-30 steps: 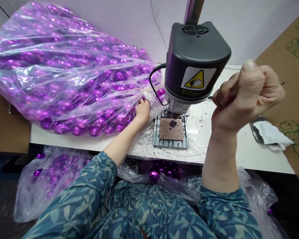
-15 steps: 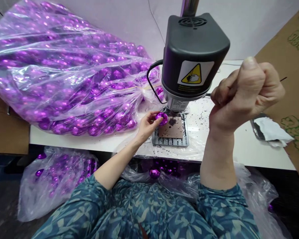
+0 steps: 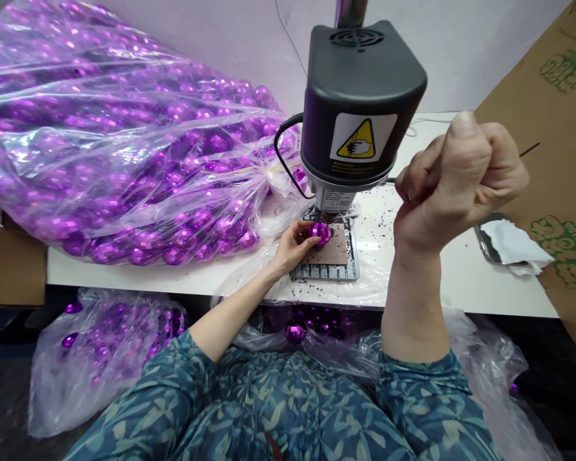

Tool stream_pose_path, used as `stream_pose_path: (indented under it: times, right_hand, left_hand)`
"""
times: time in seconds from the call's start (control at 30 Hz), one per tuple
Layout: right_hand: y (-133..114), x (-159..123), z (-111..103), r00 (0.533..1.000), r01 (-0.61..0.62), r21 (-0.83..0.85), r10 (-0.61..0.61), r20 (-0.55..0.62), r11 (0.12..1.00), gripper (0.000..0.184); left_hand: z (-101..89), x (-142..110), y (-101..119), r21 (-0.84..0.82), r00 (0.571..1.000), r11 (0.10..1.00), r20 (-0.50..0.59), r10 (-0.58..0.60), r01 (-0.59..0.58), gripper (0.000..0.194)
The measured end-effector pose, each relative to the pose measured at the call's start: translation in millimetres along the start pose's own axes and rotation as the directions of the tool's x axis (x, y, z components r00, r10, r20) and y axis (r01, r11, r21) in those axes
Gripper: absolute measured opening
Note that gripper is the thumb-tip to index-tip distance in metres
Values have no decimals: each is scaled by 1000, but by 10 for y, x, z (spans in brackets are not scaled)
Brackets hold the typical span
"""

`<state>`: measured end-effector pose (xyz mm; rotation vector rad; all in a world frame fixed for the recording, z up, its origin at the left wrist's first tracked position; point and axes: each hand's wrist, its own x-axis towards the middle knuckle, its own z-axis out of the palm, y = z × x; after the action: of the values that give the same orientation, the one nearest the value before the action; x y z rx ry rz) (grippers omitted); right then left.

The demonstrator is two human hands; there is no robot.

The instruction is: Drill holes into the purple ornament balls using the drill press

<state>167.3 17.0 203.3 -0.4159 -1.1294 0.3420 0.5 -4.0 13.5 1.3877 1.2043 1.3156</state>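
My left hand (image 3: 292,248) pinches a shiny purple faceted bauble (image 3: 320,234) between thumb and fingers. The bauble is held over a brown board (image 3: 333,253) on the slotted metal base (image 3: 324,273), beneath a black drill press (image 3: 362,109). The motor housing carries a yellow warning sticker, and the tool tip is mostly hidden behind the ball. To the right of the machine, my right hand (image 3: 461,182) is raised and closed round the drill press lever (image 3: 388,180). Only a dark rod shows on either side of that fist.
A large clear bag (image 3: 139,153) full of purple baubles covers the table's left. Dark shavings lie scattered on the white table (image 3: 413,288). A white tissue (image 3: 516,246) rests on a dark flat object. Cardboard (image 3: 557,192) stands at right. More bagged baubles (image 3: 110,339) sit below the table edge.
My left hand has moved the bauble slightly right over the board and turned it, so its faceted side now shows. My right fist keeps its place beside the machine. The view has shifted slightly.
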Motion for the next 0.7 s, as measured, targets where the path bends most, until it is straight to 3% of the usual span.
stream_pose_path:
  times: [0.23,0.37,0.53,0.7]
  right_hand:
    - [-3,-16,-10,1000,3,-11,-3,8,1000,52]
    - [-18,-18,2,1000,9,-16,-9,5,1000,53]
    - [-42,-19,10,1000,-17,-42,17,-6,999,56]
    - [-64,8,37,999,-39,-59,38,-19,997,56]
  left_hand:
    - [13,40,-92,68,994,993,49,95,-98,51]
    - [7,77,-135,7,988,994,107,110,-111,56]
    - [-14,106,-202,-91,996,993,56,76,-70,54]
    - [17,101,-229,-44,997,997,40,69,-67,51]
